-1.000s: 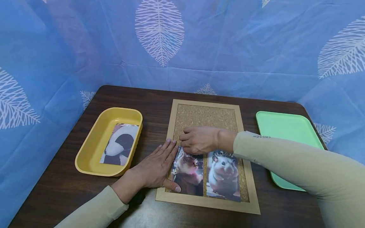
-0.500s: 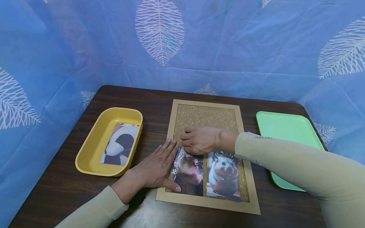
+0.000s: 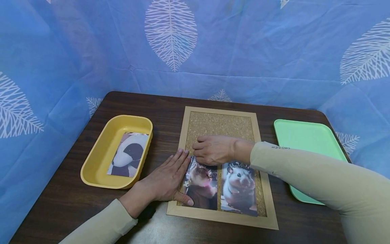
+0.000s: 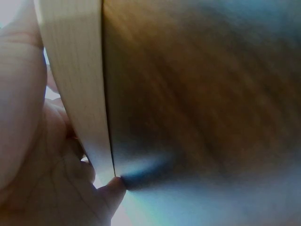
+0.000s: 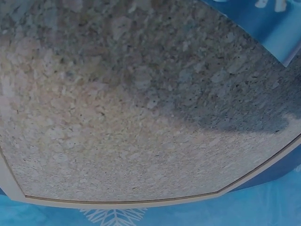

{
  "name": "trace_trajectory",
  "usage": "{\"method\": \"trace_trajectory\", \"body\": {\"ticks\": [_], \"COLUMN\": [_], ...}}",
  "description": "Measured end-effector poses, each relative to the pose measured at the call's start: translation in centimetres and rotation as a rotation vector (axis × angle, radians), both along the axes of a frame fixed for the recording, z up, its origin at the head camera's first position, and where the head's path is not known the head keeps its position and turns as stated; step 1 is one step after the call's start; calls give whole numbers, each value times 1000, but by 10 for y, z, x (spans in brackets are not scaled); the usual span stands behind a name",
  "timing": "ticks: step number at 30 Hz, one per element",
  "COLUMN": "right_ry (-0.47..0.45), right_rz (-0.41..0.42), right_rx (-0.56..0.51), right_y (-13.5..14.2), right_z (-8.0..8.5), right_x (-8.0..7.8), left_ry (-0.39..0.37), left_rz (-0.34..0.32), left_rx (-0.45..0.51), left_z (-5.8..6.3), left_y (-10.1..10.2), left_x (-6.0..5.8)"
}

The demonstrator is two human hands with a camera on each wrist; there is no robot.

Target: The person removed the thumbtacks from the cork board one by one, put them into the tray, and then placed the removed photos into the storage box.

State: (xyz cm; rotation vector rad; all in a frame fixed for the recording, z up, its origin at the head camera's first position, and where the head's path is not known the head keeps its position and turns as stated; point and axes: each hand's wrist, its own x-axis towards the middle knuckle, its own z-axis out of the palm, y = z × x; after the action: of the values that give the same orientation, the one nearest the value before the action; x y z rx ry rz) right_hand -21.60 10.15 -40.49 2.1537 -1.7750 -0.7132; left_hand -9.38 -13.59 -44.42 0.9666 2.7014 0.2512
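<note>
A wood-framed cork board (image 3: 222, 125) lies on the dark table with two photos on its near half. The left photo (image 3: 202, 189) shows an animal; the right photo (image 3: 239, 189) shows a white hamster in a crown. My left hand (image 3: 167, 176) rests with straight fingers along the frame's left side, thumb by the left photo. In the left wrist view its palm (image 4: 42, 165) lies beside the wooden frame edge (image 4: 75, 70). My right hand (image 3: 213, 149) presses curled fingers down at the left photo's top edge; I cannot tell what they pinch. The right wrist view shows bare cork (image 5: 103, 127) and a photo corner (image 5: 268, 28).
At the left stands a yellow tray (image 3: 91, 166) with another photo (image 3: 128, 156) in it, a black-and-white animal picture. A light green tray (image 3: 304, 135) sits at the right, partly behind the right sleeve (image 3: 304, 169). Blue cloth with white leaves (image 3: 243, 51) hangs behind the table.
My right hand has shifted very slightly, staying at the left photo's top edge. The left hand, the board and both trays have not moved.
</note>
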Motion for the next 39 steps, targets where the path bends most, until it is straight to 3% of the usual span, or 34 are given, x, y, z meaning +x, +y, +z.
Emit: {"method": "trace_trajectory", "body": {"ticks": [13,39], "right_ry": [-56,-71], "right_rz": [-39,-47], "right_rx": [-20,-37], "right_y": [-2,-1], "right_z": [-2,-3], "right_x": [-1,-3], "left_ry": [2,-1], "left_rz": [-2,1], "left_rx": [5,8], "left_z": [-2,0], "left_y": [0,0], "left_x": [0,-1]}}
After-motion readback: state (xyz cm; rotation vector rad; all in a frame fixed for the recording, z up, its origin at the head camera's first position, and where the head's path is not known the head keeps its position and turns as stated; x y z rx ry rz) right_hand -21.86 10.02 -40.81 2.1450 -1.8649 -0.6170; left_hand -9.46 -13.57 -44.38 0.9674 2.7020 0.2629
